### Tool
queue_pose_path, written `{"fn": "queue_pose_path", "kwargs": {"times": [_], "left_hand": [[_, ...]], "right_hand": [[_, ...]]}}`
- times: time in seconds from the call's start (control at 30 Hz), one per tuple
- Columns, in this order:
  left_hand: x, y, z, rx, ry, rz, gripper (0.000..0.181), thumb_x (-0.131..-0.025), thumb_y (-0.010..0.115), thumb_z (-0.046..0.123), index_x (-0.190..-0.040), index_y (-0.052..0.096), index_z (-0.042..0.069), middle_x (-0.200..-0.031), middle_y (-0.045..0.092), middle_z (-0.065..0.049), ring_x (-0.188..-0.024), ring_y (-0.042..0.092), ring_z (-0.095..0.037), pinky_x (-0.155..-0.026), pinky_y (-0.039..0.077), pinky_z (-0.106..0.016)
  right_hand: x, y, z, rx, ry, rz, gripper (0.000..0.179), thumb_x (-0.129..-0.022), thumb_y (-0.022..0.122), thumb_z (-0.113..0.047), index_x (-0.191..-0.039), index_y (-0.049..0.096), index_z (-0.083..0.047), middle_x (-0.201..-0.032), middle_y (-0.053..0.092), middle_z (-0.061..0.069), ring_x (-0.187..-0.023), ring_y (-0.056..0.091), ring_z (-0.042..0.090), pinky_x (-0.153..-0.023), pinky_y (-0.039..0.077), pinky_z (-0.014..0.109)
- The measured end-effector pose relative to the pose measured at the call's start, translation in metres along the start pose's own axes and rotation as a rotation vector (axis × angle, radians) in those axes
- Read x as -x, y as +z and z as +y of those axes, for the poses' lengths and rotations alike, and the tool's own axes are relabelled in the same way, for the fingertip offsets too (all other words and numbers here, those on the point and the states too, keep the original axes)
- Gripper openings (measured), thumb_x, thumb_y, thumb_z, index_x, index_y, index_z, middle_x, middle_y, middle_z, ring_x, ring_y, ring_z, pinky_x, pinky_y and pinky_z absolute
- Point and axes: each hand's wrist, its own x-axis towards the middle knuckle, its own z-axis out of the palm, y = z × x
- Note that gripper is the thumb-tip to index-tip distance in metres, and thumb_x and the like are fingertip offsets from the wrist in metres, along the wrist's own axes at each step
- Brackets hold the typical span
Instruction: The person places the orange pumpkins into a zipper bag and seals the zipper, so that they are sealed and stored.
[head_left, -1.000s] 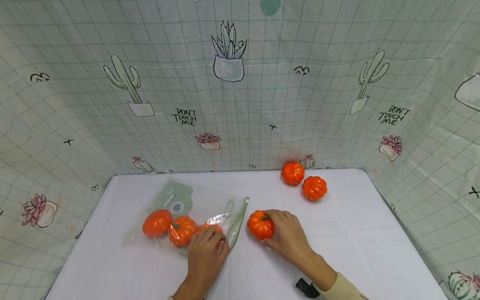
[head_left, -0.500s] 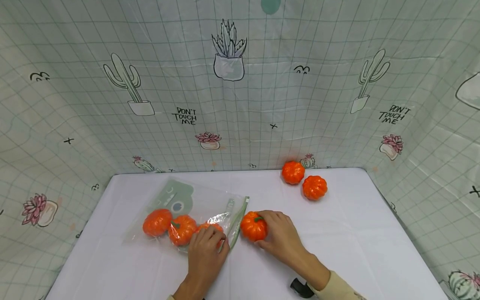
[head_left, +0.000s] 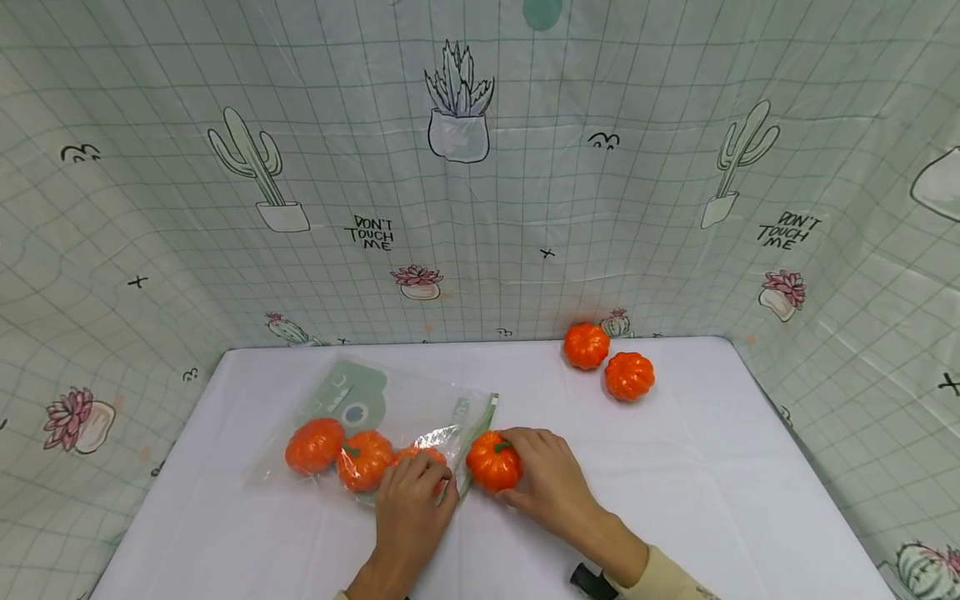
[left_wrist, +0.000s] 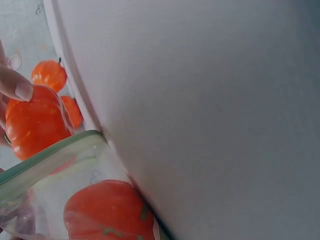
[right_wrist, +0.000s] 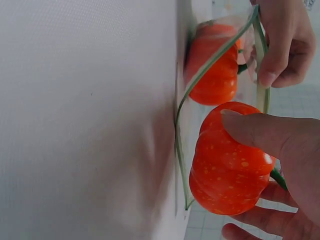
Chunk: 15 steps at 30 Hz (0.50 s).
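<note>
My right hand [head_left: 551, 483] grips a small orange pumpkin [head_left: 492, 462] with a green stem, thumb on one side and fingers on the other. The pumpkin is right at the mouth of a clear zip bag [head_left: 420, 392] with green edging. My left hand [head_left: 414, 508] pinches the bag's edge, which the right wrist view shows raised so the mouth gapes. Inside the bag lie three more pumpkins: a left one [head_left: 315, 446], a middle one [head_left: 365, 461] and one partly hidden under my left hand, seen as the bagged pumpkin [right_wrist: 215, 65] in the right wrist view.
Two more orange pumpkins, one [head_left: 586, 346] by the back wall and another [head_left: 629, 376] just in front, stand at the back right of the white table [head_left: 675, 467]. A patterned cloth [head_left: 480, 208] hangs behind and at both sides.
My right hand has moved left and slightly nearer with the pumpkin, from a gap beside the bag up to its mouth. The left hand and the bag have stayed in place.
</note>
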Motion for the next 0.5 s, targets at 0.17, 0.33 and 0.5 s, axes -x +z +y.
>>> {"fn": "queue_pose_path", "kwargs": {"times": [0.17, 0.33, 0.5], "left_hand": [[0.000, 0.000, 0.000, 0.005, 0.007, 0.009, 0.025, -0.067, 0.091, 0.005, -0.070, 0.068, 0.015, -0.074, 0.055, 0.005, -0.071, 0.056, -0.015, -0.065, 0.043, -0.031], [-0.001, -0.001, 0.001, 0.009, 0.013, 0.013, 0.025, -0.067, 0.091, 0.005, -0.070, 0.068, 0.015, -0.074, 0.054, 0.006, -0.070, 0.054, -0.014, -0.064, 0.042, -0.030], [-0.001, 0.000, 0.001, 0.012, 0.022, 0.024, 0.024, -0.068, 0.090, 0.006, -0.070, 0.069, 0.015, -0.073, 0.054, 0.005, -0.070, 0.054, -0.014, -0.064, 0.041, -0.030]], "right_hand": [[-0.001, 0.004, -0.005, -0.012, -0.002, -0.018, 0.078, -0.066, 0.101, -0.023, -0.133, 0.064, -0.008, -0.128, 0.069, 0.007, -0.121, 0.061, 0.033, -0.108, 0.047, 0.053], [-0.003, 0.008, -0.009, 0.002, -0.010, -0.025, 0.077, -0.068, 0.101, -0.026, -0.133, 0.064, -0.008, -0.127, 0.069, 0.007, -0.121, 0.061, 0.033, -0.107, 0.047, 0.052], [-0.005, 0.013, -0.013, 0.032, -0.015, -0.029, 0.076, -0.070, 0.100, -0.031, -0.133, 0.063, -0.008, -0.127, 0.068, 0.008, -0.120, 0.061, 0.033, -0.106, 0.048, 0.052]]}}
